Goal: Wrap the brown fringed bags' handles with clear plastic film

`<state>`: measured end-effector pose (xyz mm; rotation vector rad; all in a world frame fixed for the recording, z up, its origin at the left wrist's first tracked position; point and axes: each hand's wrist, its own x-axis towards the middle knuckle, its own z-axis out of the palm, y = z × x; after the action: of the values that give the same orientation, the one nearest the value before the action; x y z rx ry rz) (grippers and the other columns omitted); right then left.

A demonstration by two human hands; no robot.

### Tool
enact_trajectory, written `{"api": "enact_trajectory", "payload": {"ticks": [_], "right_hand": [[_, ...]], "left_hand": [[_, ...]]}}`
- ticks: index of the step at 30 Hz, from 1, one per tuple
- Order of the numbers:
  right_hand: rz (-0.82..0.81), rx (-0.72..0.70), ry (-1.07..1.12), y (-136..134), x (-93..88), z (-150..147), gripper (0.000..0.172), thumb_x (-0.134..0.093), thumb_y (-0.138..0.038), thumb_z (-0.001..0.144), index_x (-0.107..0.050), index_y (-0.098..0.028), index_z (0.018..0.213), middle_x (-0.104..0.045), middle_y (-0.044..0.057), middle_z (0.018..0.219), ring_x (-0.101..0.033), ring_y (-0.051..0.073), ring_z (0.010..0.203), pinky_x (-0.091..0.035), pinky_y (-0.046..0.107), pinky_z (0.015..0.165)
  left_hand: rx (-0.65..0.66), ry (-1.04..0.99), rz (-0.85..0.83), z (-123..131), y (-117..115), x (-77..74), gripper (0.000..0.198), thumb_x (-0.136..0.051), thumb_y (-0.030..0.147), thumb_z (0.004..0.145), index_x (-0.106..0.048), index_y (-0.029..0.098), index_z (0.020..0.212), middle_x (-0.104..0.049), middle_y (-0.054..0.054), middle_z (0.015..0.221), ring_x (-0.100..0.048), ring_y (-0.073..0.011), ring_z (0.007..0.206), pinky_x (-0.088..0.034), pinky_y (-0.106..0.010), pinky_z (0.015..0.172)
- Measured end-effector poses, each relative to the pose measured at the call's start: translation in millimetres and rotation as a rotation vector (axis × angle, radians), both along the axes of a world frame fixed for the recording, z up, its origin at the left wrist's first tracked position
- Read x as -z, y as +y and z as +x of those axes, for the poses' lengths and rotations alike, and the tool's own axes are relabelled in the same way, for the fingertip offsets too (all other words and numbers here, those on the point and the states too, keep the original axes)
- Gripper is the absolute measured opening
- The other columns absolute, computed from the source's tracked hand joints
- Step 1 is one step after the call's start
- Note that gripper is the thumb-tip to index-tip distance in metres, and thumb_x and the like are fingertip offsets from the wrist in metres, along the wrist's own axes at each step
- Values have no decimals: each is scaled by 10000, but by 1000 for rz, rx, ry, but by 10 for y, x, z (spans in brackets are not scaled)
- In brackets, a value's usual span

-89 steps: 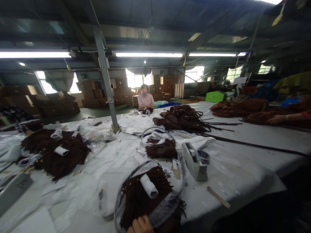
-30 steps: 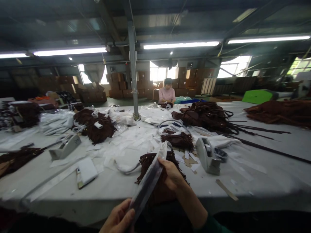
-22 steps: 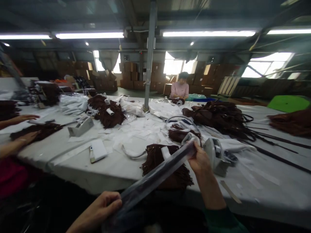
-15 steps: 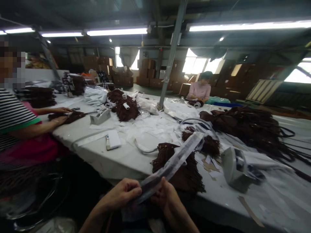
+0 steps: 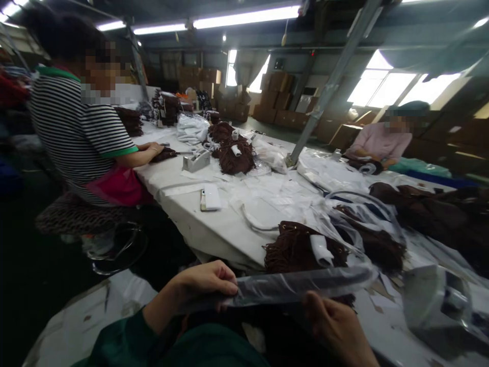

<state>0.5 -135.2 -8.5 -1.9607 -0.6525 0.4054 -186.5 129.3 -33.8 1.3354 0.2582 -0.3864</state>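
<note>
My left hand (image 5: 208, 281) is closed, pinching one end of a long clear plastic sleeve (image 5: 282, 286) between thumb and fingers. The sleeve stretches almost level to the right, in front of the table edge. My right hand (image 5: 332, 318) is curled at its lower edge farther along, thumb up, and seems to grip it; the fingertips are partly hidden. The sleeve's far end sticks out past my right hand. Just behind it lies a dark brown fringed bag (image 5: 290, 247) with a piece of white wrapping (image 5: 321, 250) on top.
A grey tape dispenser (image 5: 431, 300) stands at the right. A white phone-like object (image 5: 211, 197), another tape dispenser (image 5: 196, 161) and a brown fringed pile (image 5: 237, 155) are on the white table (image 5: 179, 204). One co-worker (image 5: 84, 127) sits at left, another (image 5: 382, 140) across the table.
The view has swung left, bringing more of the left co-worker into sight. The sleeve has gone from slanting upward to nearly level, and my right hand has moved right, away from my left.
</note>
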Motion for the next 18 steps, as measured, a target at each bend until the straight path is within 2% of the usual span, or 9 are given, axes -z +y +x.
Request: {"api": "enact_trajectory", "payload": {"ticks": [2,4,6,8,11,14,18], "right_hand": [[-11,-90,-336,38,38,-262,438,-570,-529,840,-648,-190,574,-607,35,501,-566,154,437,-462,242,443],[95,-155,-668,146,28,-482,309,-534,-438,894,-721,-205,814,-710,75,774,-665,200,672,-531,278,648],[135,-279,-869,305,28,-619,308,-523,-414,910,-696,-206,1057,-711,109,982,-673,240,857,-529,325,777],[83,-377,-891,444,77,-653,356,-482,-413,937,-660,-176,1134,-722,111,903,-683,220,780,-534,295,702],[1,-388,-796,457,212,-519,341,-430,-383,972,-691,-165,957,-700,59,683,-658,158,575,-495,218,571],[9,-343,-782,253,314,-262,301,-493,-388,947,-689,-183,848,-713,52,720,-680,162,609,-506,208,604],[-15,-330,-732,48,390,-68,257,-539,-394,923,-692,-203,845,-717,19,715,-681,147,590,-499,186,569]], "left_hand": [[38,4,16,92,-68,-8,371,-727,496,694,-633,141,749,-621,0,540,-523,-116,417,-413,-218,456],[109,12,-5,200,-162,-48,396,-741,520,673,-642,148,762,-629,5,570,-532,-120,447,-428,-226,485],[154,-16,-38,312,-257,-103,421,-753,542,654,-660,150,775,-627,12,611,-534,-118,504,-425,-220,518],[168,-60,-44,405,-308,-142,439,-746,561,660,-685,149,798,-626,14,659,-520,-110,555,-405,-206,533],[211,-53,2,445,-211,-123,443,-731,572,676,-706,154,821,-605,21,648,-470,-92,537,-349,-187,486],[203,-23,41,316,65,-17,412,-747,546,675,-711,155,800,-583,29,610,-442,-79,513,-343,-173,479],[88,27,16,24,359,156,414,-754,537,673,-715,149,813,-642,-2,679,-530,-107,572,-432,-193,569]]}}
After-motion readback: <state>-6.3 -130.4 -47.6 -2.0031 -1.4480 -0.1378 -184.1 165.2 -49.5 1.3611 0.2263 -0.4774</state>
